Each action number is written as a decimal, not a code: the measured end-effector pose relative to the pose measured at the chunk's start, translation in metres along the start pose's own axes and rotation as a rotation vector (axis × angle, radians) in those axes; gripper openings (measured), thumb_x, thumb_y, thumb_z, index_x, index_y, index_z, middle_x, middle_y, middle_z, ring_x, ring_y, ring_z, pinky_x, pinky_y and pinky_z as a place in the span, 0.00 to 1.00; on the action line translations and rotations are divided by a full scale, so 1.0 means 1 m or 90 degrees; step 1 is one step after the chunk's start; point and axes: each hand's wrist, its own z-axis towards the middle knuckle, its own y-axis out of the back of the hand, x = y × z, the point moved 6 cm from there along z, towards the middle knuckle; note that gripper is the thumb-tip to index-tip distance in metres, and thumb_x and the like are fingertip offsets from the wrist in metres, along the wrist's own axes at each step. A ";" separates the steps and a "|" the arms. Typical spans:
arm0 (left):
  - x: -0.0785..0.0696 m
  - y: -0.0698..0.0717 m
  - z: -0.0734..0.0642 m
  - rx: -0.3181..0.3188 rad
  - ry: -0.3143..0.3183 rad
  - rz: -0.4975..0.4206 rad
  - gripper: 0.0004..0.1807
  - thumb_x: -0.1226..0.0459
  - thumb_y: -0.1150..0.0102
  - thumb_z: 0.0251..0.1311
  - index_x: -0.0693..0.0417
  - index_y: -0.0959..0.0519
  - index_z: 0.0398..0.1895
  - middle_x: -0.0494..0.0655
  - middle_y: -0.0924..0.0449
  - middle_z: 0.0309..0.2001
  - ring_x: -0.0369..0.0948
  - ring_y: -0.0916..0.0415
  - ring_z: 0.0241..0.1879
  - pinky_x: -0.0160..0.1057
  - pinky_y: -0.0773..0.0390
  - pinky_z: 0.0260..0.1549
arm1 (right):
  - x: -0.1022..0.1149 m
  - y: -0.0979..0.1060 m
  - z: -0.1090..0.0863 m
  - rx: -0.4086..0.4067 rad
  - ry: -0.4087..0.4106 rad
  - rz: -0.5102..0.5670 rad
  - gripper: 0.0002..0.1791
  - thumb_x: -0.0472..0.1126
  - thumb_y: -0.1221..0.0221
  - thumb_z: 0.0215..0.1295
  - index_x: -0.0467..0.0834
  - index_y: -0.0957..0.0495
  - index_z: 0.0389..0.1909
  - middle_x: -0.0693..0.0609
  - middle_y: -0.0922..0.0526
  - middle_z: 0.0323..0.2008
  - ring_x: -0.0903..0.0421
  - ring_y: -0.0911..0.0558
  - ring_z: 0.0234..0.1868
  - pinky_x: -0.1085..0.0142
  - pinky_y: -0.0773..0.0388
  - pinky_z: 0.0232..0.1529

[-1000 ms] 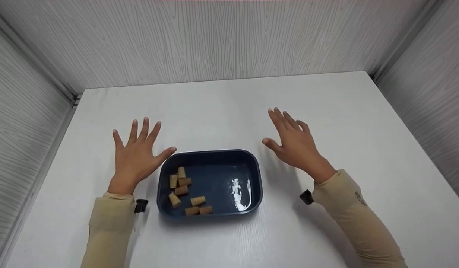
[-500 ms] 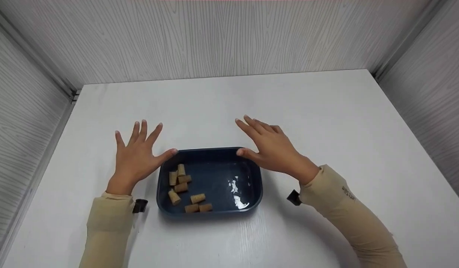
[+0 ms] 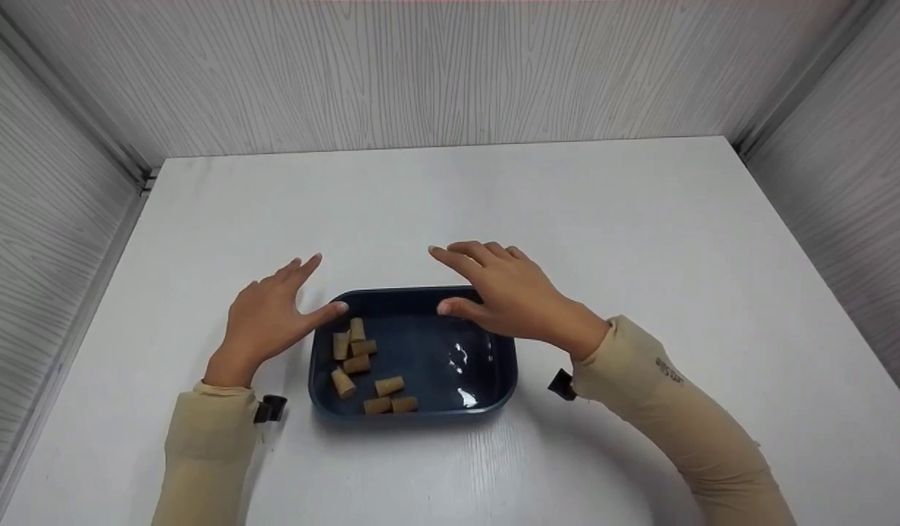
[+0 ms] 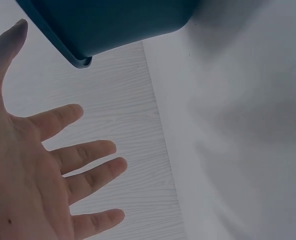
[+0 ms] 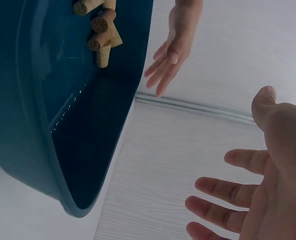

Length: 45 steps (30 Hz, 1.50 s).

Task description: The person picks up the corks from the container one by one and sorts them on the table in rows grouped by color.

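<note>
A dark blue rectangular tub (image 3: 413, 415) stands on the white table, with several tapered corks (image 3: 356, 364) lying in its left part and along its near side. My left hand (image 3: 264, 321) is at the tub's far left corner, thumb by the rim and fingers spread; in the left wrist view the palm (image 4: 22, 175) holds nothing. Above the far right corner hovers my right hand (image 3: 512, 296), its thumb over the tub's inside and its fingers loosely bent. The right wrist view shows that hand's fingers (image 5: 228, 190) apart from the tub, nothing between them.
The white table (image 3: 640, 219) extends around the tub. A wood-grain panel (image 3: 435, 73) rises behind it, with side panels at left and right. A black clip-like piece (image 3: 271, 409) sits at the left wrist, another (image 3: 562, 384) at the right.
My right hand has moved left, from beside the tub to over its far right corner. The left hand's fingers have tipped and bent, its place nearly the same. The corks lie as before.
</note>
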 end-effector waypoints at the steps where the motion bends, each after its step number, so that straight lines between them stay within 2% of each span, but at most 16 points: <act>1: 0.000 0.000 -0.001 0.001 0.000 -0.004 0.49 0.32 0.50 0.57 0.47 0.44 0.75 0.63 0.40 0.71 0.62 0.37 0.66 0.65 0.37 0.59 | 0.002 0.000 0.002 -0.001 0.009 0.000 0.39 0.67 0.55 0.67 0.54 0.42 0.74 0.47 0.32 0.67 0.45 0.30 0.66 0.46 0.34 0.62; 4: 0.002 -0.003 -0.003 0.018 0.012 -0.032 0.48 0.32 0.50 0.57 0.45 0.46 0.76 0.62 0.41 0.72 0.61 0.37 0.67 0.62 0.32 0.55 | 0.010 0.000 0.007 -0.006 0.046 0.001 0.37 0.66 0.55 0.68 0.53 0.42 0.74 0.47 0.31 0.66 0.46 0.29 0.65 0.48 0.33 0.62; 8: 0.005 -0.009 -0.005 0.052 0.034 -0.070 0.49 0.31 0.51 0.57 0.42 0.48 0.77 0.60 0.43 0.73 0.60 0.41 0.69 0.65 0.36 0.57 | 0.019 -0.001 0.012 0.007 0.089 -0.001 0.36 0.64 0.54 0.69 0.53 0.43 0.74 0.47 0.32 0.66 0.48 0.30 0.66 0.49 0.33 0.63; 10: 0.006 -0.010 -0.006 0.061 0.038 -0.083 0.49 0.31 0.51 0.57 0.42 0.48 0.77 0.59 0.40 0.72 0.59 0.37 0.67 0.64 0.35 0.56 | 0.023 -0.002 0.015 0.014 0.107 -0.002 0.36 0.64 0.54 0.69 0.53 0.43 0.74 0.47 0.31 0.66 0.48 0.30 0.65 0.49 0.33 0.63; 12: 0.006 -0.011 -0.006 0.064 0.036 -0.091 0.49 0.31 0.50 0.56 0.42 0.47 0.76 0.58 0.33 0.68 0.57 0.30 0.62 0.61 0.30 0.52 | 0.027 -0.003 0.017 0.022 0.118 0.004 0.36 0.64 0.53 0.69 0.53 0.42 0.74 0.47 0.31 0.64 0.49 0.29 0.62 0.51 0.31 0.61; 15: 0.006 -0.012 -0.005 0.066 0.027 -0.094 0.48 0.31 0.48 0.56 0.42 0.43 0.75 0.56 0.25 0.57 0.52 0.24 0.49 0.51 0.25 0.40 | 0.031 -0.005 0.022 0.028 0.133 0.021 0.35 0.63 0.51 0.69 0.53 0.40 0.72 0.47 0.29 0.60 0.50 0.28 0.56 0.55 0.29 0.57; 18: 0.007 -0.014 -0.005 0.073 0.023 -0.095 0.47 0.31 0.48 0.56 0.43 0.41 0.74 0.54 0.23 0.51 0.47 0.25 0.40 0.42 0.28 0.33 | 0.035 -0.010 0.027 0.049 0.155 0.047 0.34 0.61 0.48 0.68 0.52 0.38 0.71 0.47 0.28 0.56 0.51 0.28 0.52 0.58 0.29 0.55; 22: 0.008 -0.015 -0.007 0.083 0.023 -0.110 0.46 0.32 0.46 0.56 0.44 0.40 0.73 0.54 0.23 0.48 0.45 0.27 0.34 0.38 0.32 0.30 | 0.040 -0.018 0.032 0.079 0.188 0.066 0.34 0.60 0.46 0.67 0.51 0.37 0.70 0.48 0.28 0.54 0.52 0.27 0.52 0.59 0.28 0.56; 30: 0.009 -0.018 -0.011 0.095 0.014 -0.163 0.43 0.36 0.43 0.57 0.46 0.36 0.71 0.52 0.26 0.39 0.42 0.36 0.26 0.38 0.35 0.26 | 0.048 -0.031 0.036 0.168 0.190 0.074 0.37 0.60 0.44 0.66 0.54 0.41 0.72 0.49 0.29 0.56 0.54 0.28 0.53 0.60 0.28 0.56; 37: 0.011 -0.026 -0.009 0.131 -0.012 -0.241 0.38 0.42 0.41 0.60 0.45 0.34 0.70 0.47 0.27 0.35 0.41 0.35 0.29 0.37 0.34 0.27 | 0.049 -0.039 0.041 0.212 0.198 0.074 0.36 0.60 0.44 0.66 0.56 0.41 0.72 0.50 0.28 0.54 0.56 0.27 0.53 0.61 0.28 0.54; 45: 0.009 -0.033 -0.013 0.160 -0.028 -0.281 0.36 0.44 0.39 0.59 0.44 0.34 0.70 0.46 0.28 0.35 0.40 0.36 0.27 0.36 0.34 0.26 | 0.053 -0.054 0.042 0.283 0.200 0.117 0.36 0.56 0.39 0.64 0.58 0.39 0.71 0.50 0.28 0.56 0.54 0.25 0.57 0.59 0.27 0.57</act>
